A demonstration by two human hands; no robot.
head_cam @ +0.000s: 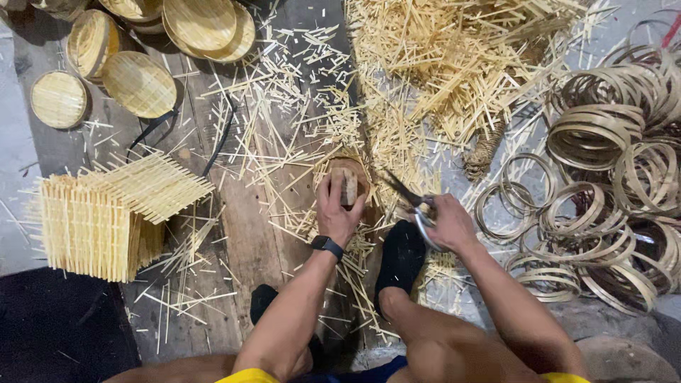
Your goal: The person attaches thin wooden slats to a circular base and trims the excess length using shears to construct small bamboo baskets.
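Note:
My left hand (337,207), with a black watch on its wrist, presses a round woven bamboo piece (347,170) down on the wooden board in front of me. My right hand (448,223) grips a pair of dark scissors (406,191), whose blades point up and left toward the round piece without touching it. My feet in black socks (401,255) rest just below the hands, among loose bamboo offcuts.
A stack of square woven bamboo mats (106,213) lies at the left. Finished round woven lids (138,84) sit at the upper left. A heap of bamboo splints (461,57) fills the top centre. Several bamboo hoops (603,184) are piled at the right.

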